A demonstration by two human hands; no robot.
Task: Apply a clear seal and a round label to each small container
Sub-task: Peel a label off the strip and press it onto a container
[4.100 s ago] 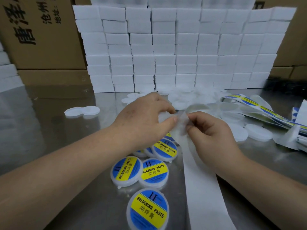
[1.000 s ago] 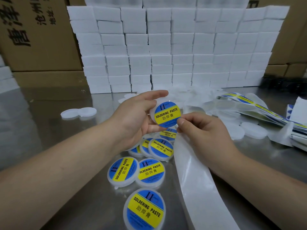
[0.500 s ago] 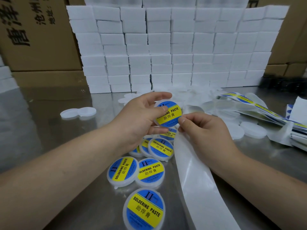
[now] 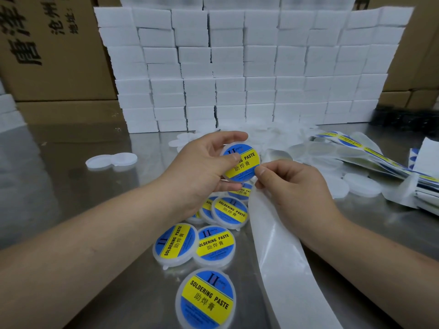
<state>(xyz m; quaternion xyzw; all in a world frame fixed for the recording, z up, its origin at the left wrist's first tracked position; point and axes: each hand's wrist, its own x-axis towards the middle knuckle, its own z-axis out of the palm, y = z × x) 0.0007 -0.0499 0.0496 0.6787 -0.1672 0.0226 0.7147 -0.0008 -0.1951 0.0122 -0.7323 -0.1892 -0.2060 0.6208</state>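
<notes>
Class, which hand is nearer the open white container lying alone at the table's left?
Left. The left hand, gripping a labelled container, is right of the open white container, apart from it; the right hand is farther right.

1. Noted a polished metal table (image 4: 59, 186) across the foreground, with soft diffuse glare and dim reflections on its surface.
2. Recorded a wall of stacked white blocks (image 4: 261, 67) at the table's far edge, many courses high, rows slightly uneven.
3. Observed brown cardboard cartons (image 4: 59, 74) behind on the left, printed with large black Chinese characters; further cartons (image 4: 422, 55) behind on the right.
4. Logged a smaller white stack (image 4: 9, 112) at the left edge.
5. Unable to identify a dark object (image 4: 403, 117) at far right.
</notes>
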